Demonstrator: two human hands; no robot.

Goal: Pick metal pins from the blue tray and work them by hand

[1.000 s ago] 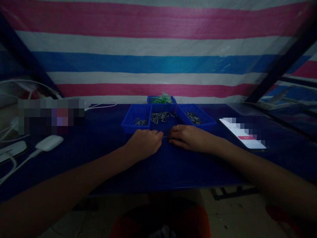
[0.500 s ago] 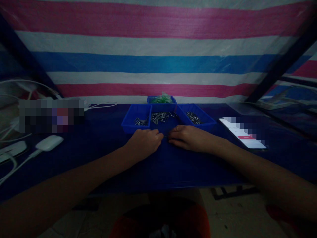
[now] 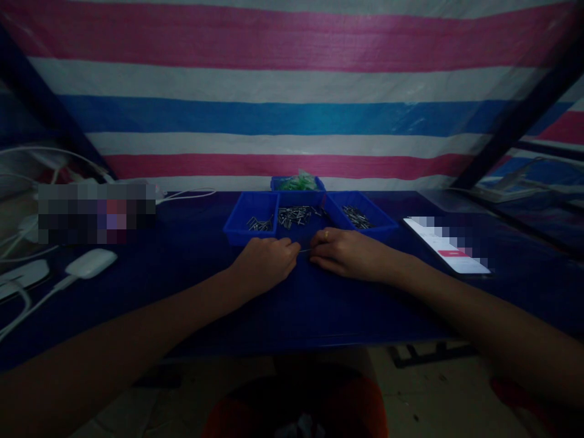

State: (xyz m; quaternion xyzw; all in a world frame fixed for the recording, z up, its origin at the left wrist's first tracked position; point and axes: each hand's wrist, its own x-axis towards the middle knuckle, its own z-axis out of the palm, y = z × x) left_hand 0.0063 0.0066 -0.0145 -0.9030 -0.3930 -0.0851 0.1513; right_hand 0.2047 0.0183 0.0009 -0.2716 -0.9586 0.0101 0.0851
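Observation:
My left hand [image 3: 267, 261] is closed above the blue table, its fingers pinched at one end of a thin, pale rod-like piece [image 3: 305, 250]. At the other end of this piece are the closed fingers of my right hand [image 3: 344, 252], which has a ring on one finger. Only a short stretch of the piece shows between the hands; its ends are hidden. Just beyond the hands, small metal screw-like pieces lie in the left blue bin [image 3: 232, 231], in a middle pile [image 3: 294, 216] and in the right blue bin [image 3: 381, 220].
Behind these stands a blue bin with green plastic bags [image 3: 298, 181]. A phone [image 3: 447, 249] lies to the right. On the left are a white charger [image 3: 91, 263], cables and a blurred-out patch. A striped sheet [image 3: 292, 115] hangs at the back; the table's front edge is near.
My right hand's fingers have shifted very slightly, so the ring shows. The thin piece between the hands is a little plainer. Otherwise both hands stay in place.

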